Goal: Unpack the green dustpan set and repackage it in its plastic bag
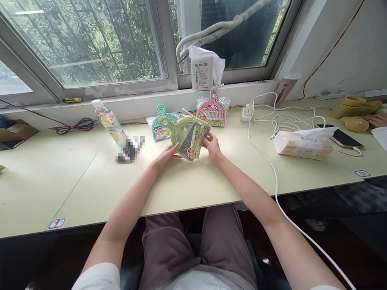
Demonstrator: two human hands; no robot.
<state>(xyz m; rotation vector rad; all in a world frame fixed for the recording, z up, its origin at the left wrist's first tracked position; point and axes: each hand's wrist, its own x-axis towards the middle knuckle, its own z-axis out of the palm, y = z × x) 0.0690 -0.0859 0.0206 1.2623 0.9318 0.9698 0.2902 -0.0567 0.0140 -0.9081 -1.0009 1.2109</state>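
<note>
A green dustpan and brush set (184,134) with a printed label is held tilted above the table, its ring handle toward the upper left. My left hand (168,157) is closed on its lower left edge. On the right side, my right hand (211,146) grips it near the label, fingers bent round the edge. Behind it stands a teal dustpan set (161,123) in clear wrapping, partly covered by the green one. A pink dustpan set (213,108), also wrapped, leans upright against the window ledge.
Left on the table (115,193) stand a bottle (109,121) and a blurred item. To the right are a charger (246,112), white cables, a tissue pack (303,142), a phone (346,138) and another person's hand (383,120). A white box (202,72) stands on the ledge.
</note>
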